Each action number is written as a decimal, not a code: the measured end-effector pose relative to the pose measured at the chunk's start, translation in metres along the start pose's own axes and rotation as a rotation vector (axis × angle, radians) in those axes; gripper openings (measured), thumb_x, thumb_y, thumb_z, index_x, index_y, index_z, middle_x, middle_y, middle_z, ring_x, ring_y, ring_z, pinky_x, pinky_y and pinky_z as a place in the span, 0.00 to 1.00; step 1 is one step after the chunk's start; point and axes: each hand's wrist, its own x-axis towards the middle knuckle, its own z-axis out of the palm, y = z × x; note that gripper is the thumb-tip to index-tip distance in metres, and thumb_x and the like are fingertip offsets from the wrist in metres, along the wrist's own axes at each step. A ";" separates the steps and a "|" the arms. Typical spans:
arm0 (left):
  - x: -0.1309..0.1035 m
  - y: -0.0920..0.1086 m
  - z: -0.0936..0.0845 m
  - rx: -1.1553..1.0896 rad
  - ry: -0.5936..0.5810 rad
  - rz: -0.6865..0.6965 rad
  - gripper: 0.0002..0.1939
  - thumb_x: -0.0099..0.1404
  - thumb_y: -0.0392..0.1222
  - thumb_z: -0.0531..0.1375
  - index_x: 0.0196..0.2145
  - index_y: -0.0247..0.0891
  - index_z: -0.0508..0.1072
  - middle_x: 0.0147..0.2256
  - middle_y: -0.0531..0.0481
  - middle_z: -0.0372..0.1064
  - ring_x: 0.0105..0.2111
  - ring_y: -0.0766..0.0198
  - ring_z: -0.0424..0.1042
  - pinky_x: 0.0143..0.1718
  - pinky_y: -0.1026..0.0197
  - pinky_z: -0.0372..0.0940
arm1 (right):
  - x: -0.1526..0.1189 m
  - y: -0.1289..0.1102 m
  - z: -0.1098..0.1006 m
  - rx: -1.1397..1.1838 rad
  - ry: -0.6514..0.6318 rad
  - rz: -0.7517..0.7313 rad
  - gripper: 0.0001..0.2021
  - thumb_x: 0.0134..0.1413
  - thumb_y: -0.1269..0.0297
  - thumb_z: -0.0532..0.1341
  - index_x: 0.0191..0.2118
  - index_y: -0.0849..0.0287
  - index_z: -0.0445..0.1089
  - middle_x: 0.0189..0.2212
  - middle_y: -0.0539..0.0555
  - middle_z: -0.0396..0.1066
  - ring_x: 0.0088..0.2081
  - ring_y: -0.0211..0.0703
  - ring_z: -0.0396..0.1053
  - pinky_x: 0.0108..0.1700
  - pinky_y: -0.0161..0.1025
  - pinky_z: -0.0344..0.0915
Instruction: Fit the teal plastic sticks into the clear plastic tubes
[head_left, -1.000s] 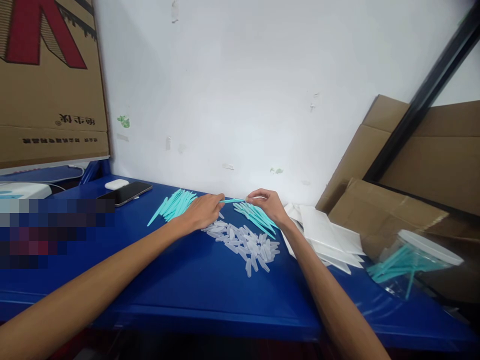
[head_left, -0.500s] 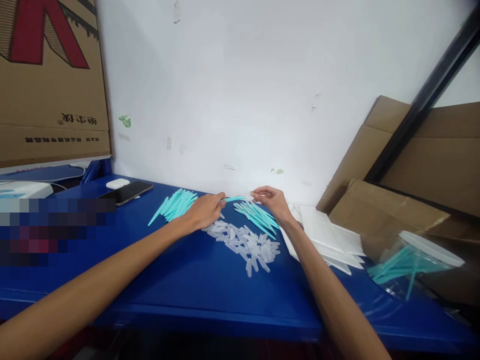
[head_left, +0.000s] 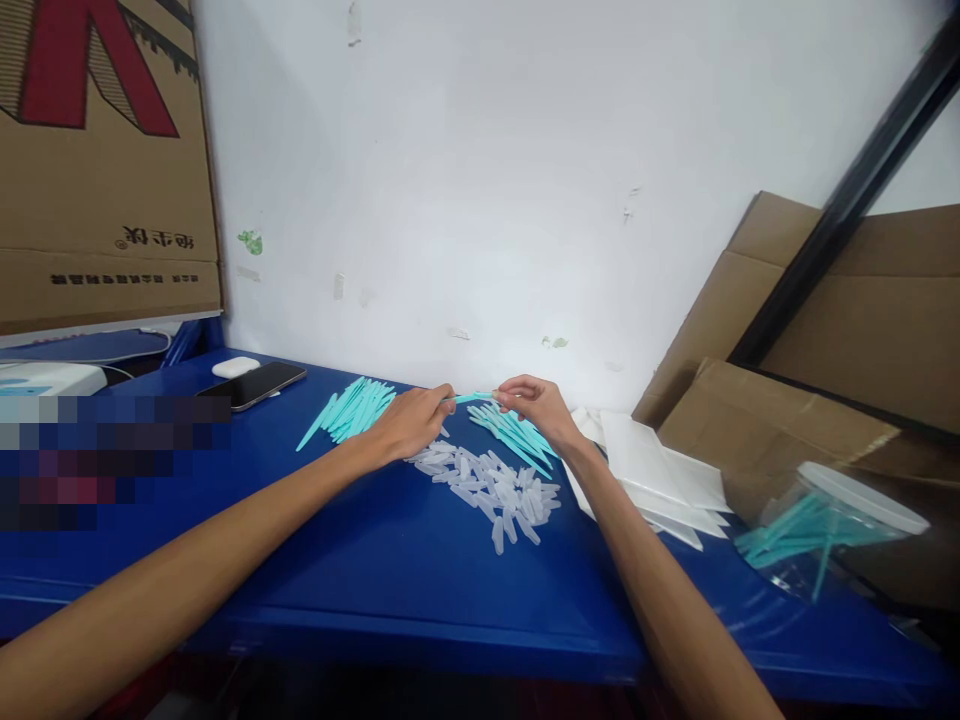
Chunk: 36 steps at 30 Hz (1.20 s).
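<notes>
My left hand (head_left: 409, 420) and my right hand (head_left: 536, 405) each pinch an end of one teal plastic stick (head_left: 472, 398), held level just above the blue table (head_left: 375, 560) near the wall. Under my right hand lies a loose pile of teal sticks (head_left: 514, 430). A second, neater pile of teal sticks (head_left: 346, 408) lies left of my left hand. A heap of small clear plastic caps (head_left: 495, 490) is spread in front of both hands.
A phone (head_left: 251, 385) and a white earbud case (head_left: 235, 367) lie at the back left. White flat sheets (head_left: 652, 470) sit right of my right arm. A clear tub of teal sticks (head_left: 817, 530) lies tipped at right, before cardboard boxes (head_left: 772, 430).
My right hand has edged slightly left along the teal stick, closing toward my left hand. The piles and the rest of the table are unchanged.
</notes>
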 end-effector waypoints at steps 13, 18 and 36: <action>-0.003 0.005 -0.001 0.003 0.007 0.040 0.21 0.73 0.52 0.39 0.44 0.40 0.67 0.27 0.50 0.71 0.26 0.60 0.69 0.26 0.62 0.54 | -0.001 0.004 0.018 0.153 -0.014 0.015 0.23 0.43 0.49 0.69 0.43 0.58 0.72 0.32 0.52 0.75 0.28 0.38 0.71 0.23 0.31 0.58; -0.002 0.016 0.000 -0.056 0.003 0.102 0.23 0.74 0.52 0.38 0.43 0.40 0.68 0.28 0.50 0.71 0.27 0.62 0.69 0.31 0.62 0.58 | -0.005 -0.004 0.028 0.140 -0.095 0.015 0.19 0.45 0.47 0.67 0.34 0.60 0.73 0.33 0.56 0.76 0.36 0.45 0.74 0.27 0.33 0.63; 0.002 -0.025 -0.008 0.513 -0.186 -0.151 0.11 0.59 0.42 0.56 0.33 0.33 0.75 0.32 0.32 0.74 0.39 0.42 0.73 0.34 0.52 0.65 | 0.000 0.031 -0.021 -1.065 0.109 0.126 0.11 0.57 0.55 0.59 0.37 0.53 0.76 0.32 0.55 0.78 0.36 0.49 0.73 0.34 0.39 0.60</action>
